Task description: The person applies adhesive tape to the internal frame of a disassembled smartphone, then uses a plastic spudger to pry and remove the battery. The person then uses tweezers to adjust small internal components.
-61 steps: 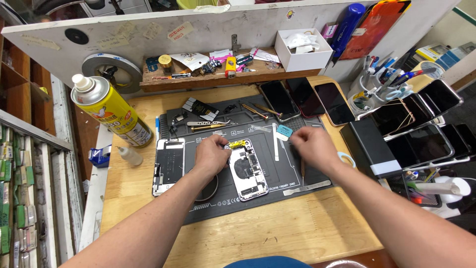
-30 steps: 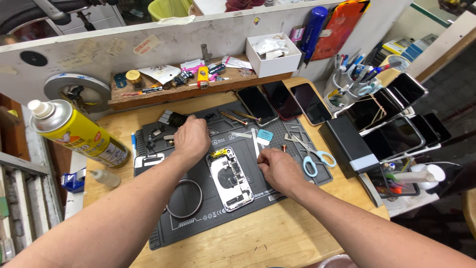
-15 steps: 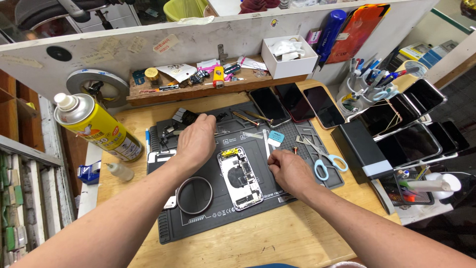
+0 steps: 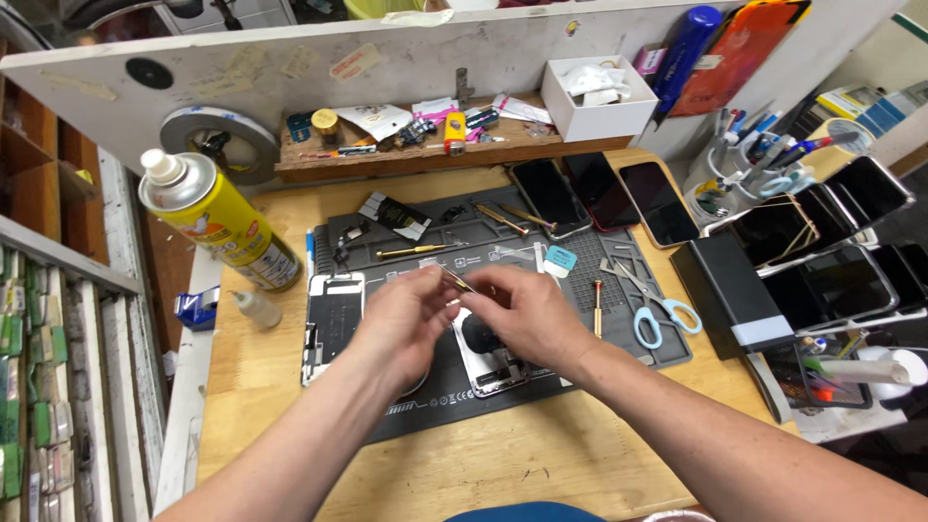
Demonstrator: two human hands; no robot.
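Tweezers [image 4: 458, 281], thin, stiff and light, pinched between both hands' fingertips, left hand [image 4: 406, 319] and right hand [image 4: 527, 314], above the opened phone [image 4: 493, 362] mid-mat [image 4: 541, 387]; best gripped mid-shaft.

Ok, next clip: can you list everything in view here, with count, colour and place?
spray can: one, yellow, left rear of bench
work mat: one, dark grey, centre of wooden bench
opened phone: one, silver and black, on mat under the hands
detached screen: one, white-edged, mat's left side
tweezers: one, metallic, between both hands
scissors: one, blue-handled, mat's right side
phones: three, dark, face up behind mat
phones in rack: several, black, far right
white box: one, on rear shelf
tape roll: one, grey, leaning against back board
small bottle: one, whitish, below spray can
left hand: over mat, fingers at tweezers
right hand: over opened phone, at tweezers
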